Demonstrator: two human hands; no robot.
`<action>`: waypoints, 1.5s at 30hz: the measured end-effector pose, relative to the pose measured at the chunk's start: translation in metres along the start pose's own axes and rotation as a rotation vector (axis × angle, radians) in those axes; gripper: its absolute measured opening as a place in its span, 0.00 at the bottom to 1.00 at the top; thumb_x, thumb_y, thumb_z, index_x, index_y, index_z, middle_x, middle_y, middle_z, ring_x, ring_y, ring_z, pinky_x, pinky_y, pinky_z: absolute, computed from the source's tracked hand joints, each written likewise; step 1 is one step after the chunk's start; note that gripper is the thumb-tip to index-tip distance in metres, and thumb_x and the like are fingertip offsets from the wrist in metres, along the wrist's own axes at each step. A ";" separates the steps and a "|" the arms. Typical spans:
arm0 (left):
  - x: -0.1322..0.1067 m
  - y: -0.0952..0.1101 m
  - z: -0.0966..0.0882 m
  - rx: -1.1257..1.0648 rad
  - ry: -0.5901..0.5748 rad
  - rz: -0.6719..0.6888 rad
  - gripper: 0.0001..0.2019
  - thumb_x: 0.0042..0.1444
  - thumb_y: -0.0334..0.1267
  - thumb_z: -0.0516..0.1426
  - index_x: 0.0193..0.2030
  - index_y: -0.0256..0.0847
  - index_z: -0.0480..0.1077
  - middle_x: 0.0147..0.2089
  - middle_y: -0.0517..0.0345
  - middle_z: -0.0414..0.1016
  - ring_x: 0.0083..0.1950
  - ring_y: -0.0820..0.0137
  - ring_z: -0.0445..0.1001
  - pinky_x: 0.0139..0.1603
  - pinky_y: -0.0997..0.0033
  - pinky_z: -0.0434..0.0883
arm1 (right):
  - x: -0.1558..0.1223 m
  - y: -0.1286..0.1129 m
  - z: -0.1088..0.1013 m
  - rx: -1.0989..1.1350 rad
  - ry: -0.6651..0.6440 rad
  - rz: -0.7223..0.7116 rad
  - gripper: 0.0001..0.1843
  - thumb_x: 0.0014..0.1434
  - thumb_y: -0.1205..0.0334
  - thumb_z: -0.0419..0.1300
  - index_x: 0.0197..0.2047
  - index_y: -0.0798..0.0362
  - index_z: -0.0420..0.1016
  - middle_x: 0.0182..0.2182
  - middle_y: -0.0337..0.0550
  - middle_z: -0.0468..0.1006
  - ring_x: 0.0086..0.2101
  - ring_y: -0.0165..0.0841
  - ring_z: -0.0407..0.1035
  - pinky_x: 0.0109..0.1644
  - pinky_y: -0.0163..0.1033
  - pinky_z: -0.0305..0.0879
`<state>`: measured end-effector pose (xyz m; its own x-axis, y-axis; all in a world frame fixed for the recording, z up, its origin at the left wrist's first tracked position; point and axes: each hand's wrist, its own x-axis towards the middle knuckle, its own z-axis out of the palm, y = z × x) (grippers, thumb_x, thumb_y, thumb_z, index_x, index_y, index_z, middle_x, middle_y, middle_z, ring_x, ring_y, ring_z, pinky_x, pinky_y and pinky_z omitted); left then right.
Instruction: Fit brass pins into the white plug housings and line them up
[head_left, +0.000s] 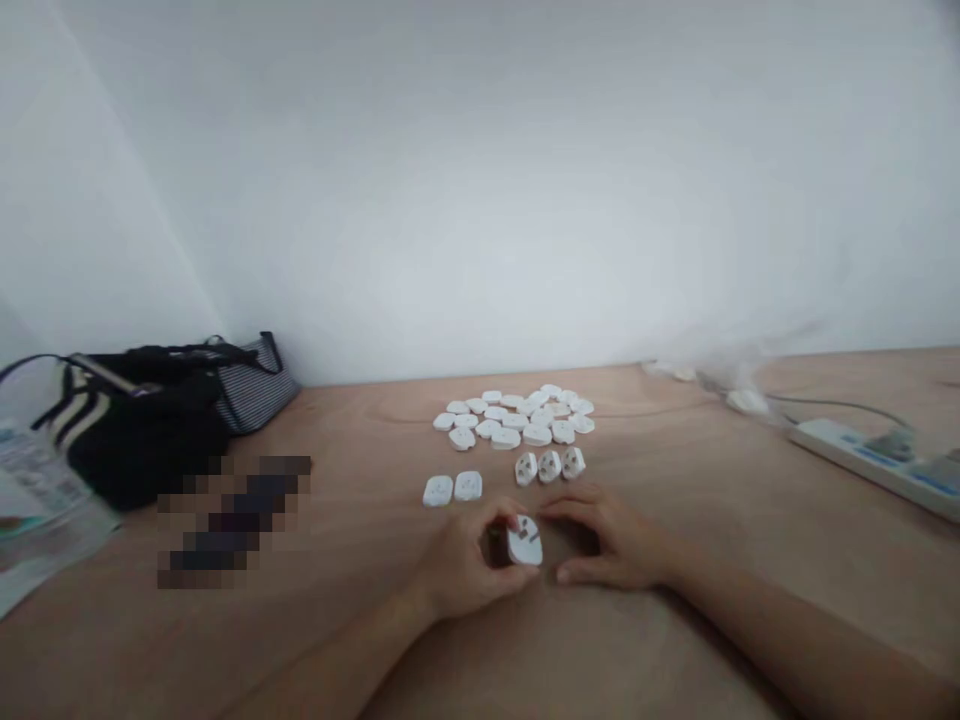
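Observation:
My left hand [476, 560] grips a white plug adapter [527, 548] between thumb and fingers, its dark slots or pins facing up and toward me. Just to the right, my right hand [607, 540] rests with thumb and fingers apart in a curve, nothing between them. Beyond my hands, three white adapters [549, 466] stand in a short row with their dark-marked faces showing. Left of that row, two flat white pieces [438, 491] lie side by side. Farther back is a loose group of several white pieces [514, 422].
A black bag [150, 430] and a striped pouch [259, 385] stand at the left, near a plastic packet [45, 510] and a pixelated dark object [236, 525]. On the right lie a white power strip [862, 460] with a cable and clear plastic wrapping [731, 375]. A white wall closes the back.

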<state>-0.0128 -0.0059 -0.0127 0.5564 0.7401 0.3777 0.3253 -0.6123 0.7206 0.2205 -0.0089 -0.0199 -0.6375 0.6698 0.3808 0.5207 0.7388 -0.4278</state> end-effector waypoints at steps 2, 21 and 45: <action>-0.001 0.003 0.000 0.066 0.000 0.042 0.15 0.43 0.32 0.63 0.38 0.41 0.64 0.43 0.54 0.73 0.42 0.65 0.72 0.43 0.67 0.70 | 0.001 -0.001 -0.001 -0.005 -0.008 -0.015 0.34 0.48 0.42 0.63 0.53 0.54 0.68 0.50 0.53 0.70 0.50 0.44 0.64 0.53 0.49 0.60; 0.004 0.004 -0.006 0.182 0.015 0.198 0.15 0.51 0.38 0.61 0.46 0.42 0.67 0.46 0.52 0.71 0.45 0.64 0.71 0.47 0.65 0.68 | 0.003 0.002 0.000 -0.005 -0.034 -0.071 0.34 0.48 0.43 0.63 0.54 0.52 0.67 0.50 0.51 0.70 0.50 0.43 0.63 0.54 0.48 0.59; 0.004 0.003 -0.007 0.192 0.052 0.226 0.10 0.50 0.37 0.62 0.37 0.41 0.65 0.46 0.51 0.72 0.44 0.65 0.71 0.44 0.67 0.68 | 0.004 0.001 -0.001 -0.005 -0.040 -0.077 0.32 0.49 0.42 0.62 0.53 0.52 0.68 0.48 0.51 0.71 0.49 0.42 0.64 0.53 0.48 0.59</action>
<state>-0.0152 -0.0025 -0.0049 0.5932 0.5894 0.5484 0.3394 -0.8008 0.4935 0.2193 -0.0055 -0.0186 -0.6979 0.6073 0.3797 0.4717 0.7886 -0.3944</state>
